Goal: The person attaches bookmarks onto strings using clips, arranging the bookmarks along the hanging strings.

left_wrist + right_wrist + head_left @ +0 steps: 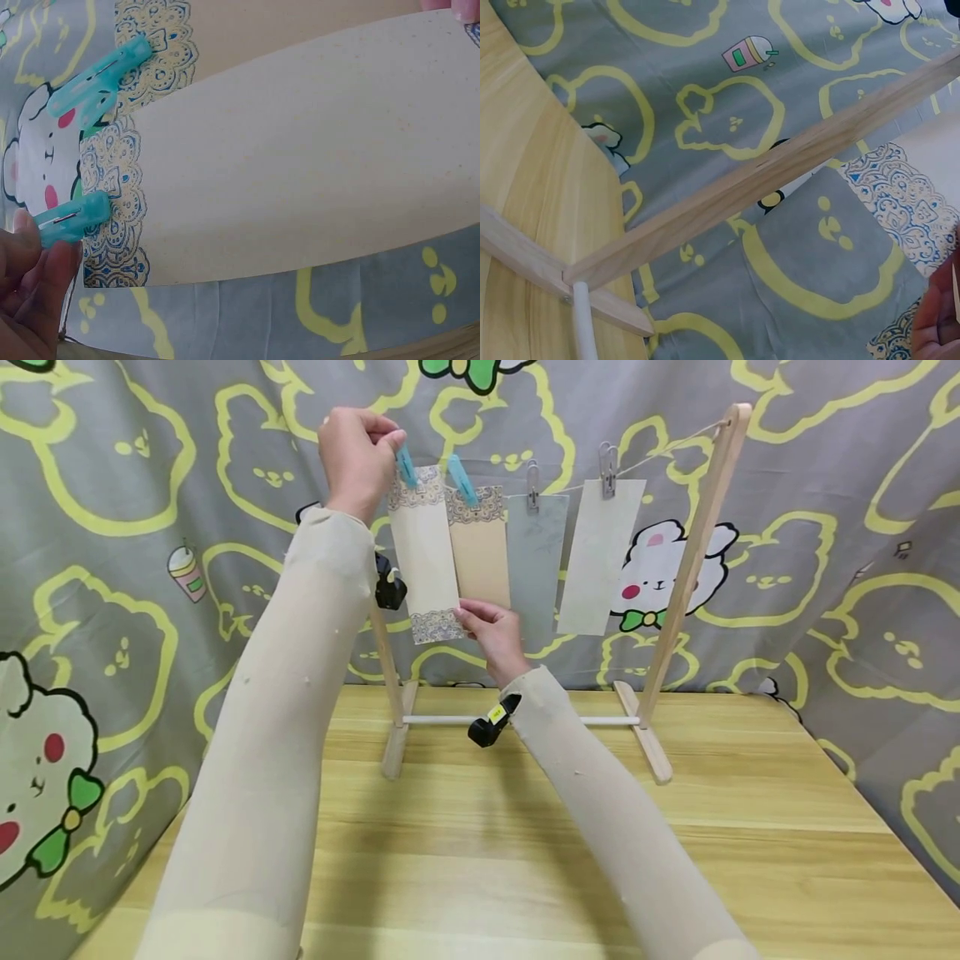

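My left hand (358, 458) pinches a turquoise clothespin (406, 466) at the top edge of a cream paper card (424, 547) with lace-patterned ends. In the left wrist view, the tip of that clothespin (94, 208) lies over the card's patterned border (116, 202). My right hand (495, 633) holds the card's lower right edge between thumb and fingers. Just right of it hangs a tan card (480, 556) with a similar border, under a second turquoise clothespin (462, 481). In the right wrist view only part of the right hand (937, 319) shows, beside the card's patterned end (907, 206).
A blue-grey card (536, 560) and an off-white card (602, 556) hang from grey clips on a string (675, 446). The wooden stand's right post (693, 560) leans outward; a white rod (600, 721) joins its feet on the wooden table (465, 860). A patterned curtain (847, 460) hangs behind.
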`<action>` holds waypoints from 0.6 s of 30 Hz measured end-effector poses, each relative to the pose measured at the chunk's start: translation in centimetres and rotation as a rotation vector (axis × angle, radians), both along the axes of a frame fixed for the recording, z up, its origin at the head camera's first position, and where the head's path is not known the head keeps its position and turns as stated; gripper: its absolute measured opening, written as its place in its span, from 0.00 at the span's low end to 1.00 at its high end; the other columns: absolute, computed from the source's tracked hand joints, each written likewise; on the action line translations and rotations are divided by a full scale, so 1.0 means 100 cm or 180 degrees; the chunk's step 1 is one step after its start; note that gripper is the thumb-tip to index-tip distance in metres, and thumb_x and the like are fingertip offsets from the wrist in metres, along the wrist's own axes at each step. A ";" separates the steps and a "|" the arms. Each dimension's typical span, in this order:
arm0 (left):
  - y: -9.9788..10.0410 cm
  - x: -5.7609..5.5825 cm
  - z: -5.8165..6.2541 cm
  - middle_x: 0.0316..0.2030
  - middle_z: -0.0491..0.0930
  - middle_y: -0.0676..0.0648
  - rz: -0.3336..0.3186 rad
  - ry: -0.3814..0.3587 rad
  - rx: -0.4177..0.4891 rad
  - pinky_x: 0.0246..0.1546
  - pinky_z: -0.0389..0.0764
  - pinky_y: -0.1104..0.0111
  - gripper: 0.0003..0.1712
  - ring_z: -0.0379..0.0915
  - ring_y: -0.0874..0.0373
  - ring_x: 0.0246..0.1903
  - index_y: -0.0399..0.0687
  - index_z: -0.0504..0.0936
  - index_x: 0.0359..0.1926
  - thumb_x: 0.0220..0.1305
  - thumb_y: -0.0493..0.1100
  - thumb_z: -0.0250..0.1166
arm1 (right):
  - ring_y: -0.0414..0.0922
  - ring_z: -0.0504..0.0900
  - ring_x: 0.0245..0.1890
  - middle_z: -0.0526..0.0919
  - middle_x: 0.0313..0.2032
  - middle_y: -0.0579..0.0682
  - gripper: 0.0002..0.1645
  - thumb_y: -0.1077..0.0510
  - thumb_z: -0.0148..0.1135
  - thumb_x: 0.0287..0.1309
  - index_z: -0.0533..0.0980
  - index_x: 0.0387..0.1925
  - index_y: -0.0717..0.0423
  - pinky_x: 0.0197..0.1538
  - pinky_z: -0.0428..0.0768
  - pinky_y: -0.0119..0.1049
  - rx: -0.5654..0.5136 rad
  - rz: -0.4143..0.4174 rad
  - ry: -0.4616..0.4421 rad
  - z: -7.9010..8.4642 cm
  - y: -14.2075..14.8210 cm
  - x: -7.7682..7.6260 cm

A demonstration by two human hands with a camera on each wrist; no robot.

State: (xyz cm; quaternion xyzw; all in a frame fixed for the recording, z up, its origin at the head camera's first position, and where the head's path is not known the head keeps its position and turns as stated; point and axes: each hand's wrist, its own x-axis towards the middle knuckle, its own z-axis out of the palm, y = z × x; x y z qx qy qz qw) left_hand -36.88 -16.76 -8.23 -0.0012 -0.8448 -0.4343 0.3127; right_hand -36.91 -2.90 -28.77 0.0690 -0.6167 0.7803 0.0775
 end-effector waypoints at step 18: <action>-0.004 0.002 -0.002 0.42 0.82 0.51 -0.0026 -0.0095 0.0035 0.39 0.73 0.73 0.17 0.70 0.66 0.35 0.48 0.84 0.47 0.63 0.51 0.62 | 0.35 0.78 0.25 0.84 0.27 0.42 0.15 0.63 0.67 0.54 0.81 0.44 0.63 0.39 0.78 0.36 -0.0005 0.0019 -0.0058 0.001 -0.001 0.001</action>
